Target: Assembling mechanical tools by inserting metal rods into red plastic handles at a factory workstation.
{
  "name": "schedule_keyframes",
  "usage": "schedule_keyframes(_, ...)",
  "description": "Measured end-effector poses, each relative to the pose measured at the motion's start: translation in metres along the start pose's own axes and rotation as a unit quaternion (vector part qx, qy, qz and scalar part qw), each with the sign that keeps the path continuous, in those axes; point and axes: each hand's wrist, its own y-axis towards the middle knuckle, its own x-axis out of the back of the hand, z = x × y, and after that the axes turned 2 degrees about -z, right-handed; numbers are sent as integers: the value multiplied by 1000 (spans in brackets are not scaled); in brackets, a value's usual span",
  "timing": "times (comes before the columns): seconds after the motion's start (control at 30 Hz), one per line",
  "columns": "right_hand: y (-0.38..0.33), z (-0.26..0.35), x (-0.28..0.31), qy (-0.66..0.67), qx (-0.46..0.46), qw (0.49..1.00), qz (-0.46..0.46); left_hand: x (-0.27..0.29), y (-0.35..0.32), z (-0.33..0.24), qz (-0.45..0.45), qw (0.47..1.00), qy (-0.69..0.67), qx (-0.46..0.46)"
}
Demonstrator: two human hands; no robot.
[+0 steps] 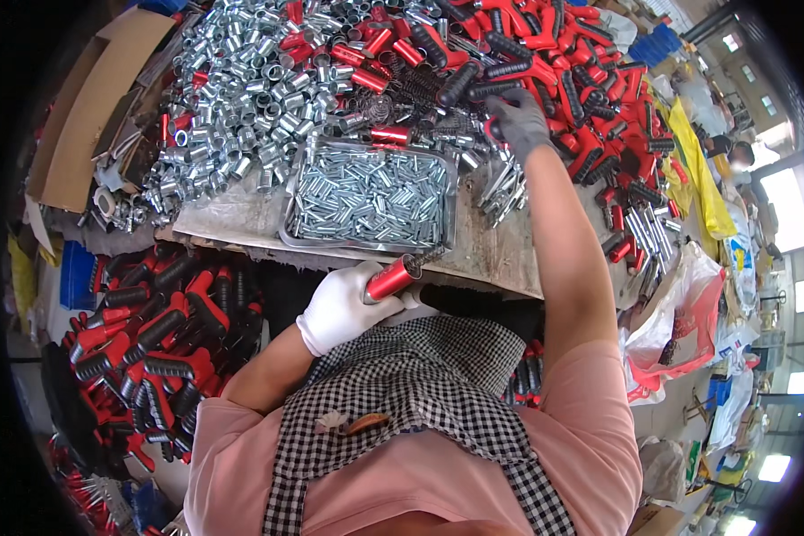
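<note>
My left hand (348,308), in a white glove, is closed around a red metal tube (391,280). The tube tilts up to the right in front of the apron, and a thin dark coil spring (431,256) shows by its open end. Stretched far over the table, my right hand (518,123) wears a grey glove. Its fingers curl down at the border between a heap of dark springs (420,89) and a pile of red and black pistol-shaped handles (585,89). A bit of red shows by its fingertips; what they hold is hidden.
A clear plastic tray (288,210) of small metal pins stands at the table's near edge (500,268). Silver sleeves (241,98) heap up behind it, left. Slim metal rods (506,192) lie right of it. More red-black handles (165,330) fill a container below left. Cardboard (98,116) borders the left.
</note>
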Motion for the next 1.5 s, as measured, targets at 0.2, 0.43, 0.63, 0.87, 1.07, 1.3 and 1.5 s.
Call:
schedule_keyframes(0.2,-146,-4,55,459,85,881,71,11,-7,20,18,997,76,-6)
schedule_keyframes(0.43,-238,-30,96,398,-159,862,271,11,2,17,69,966,195,-154)
schedule_keyframes(0.63,-263,-8,87,56,-37,918,392,1,-7,7,121,943,268,-155)
schedule_keyframes(0.87,-274,-1,66,-170,428,810,365,2,-25,-8,326,944,37,-41)
schedule_keyframes(1.07,-279,0,49,-110,700,643,289,-8,-31,2,601,748,-159,232)
schedule_keyframes(1.3,-302,-24,37,-95,399,840,356,-2,-32,-16,362,912,188,-35)
schedule_keyframes(1.5,-305,-33,21,440,-448,678,382,12,-9,5,22,828,449,-335)
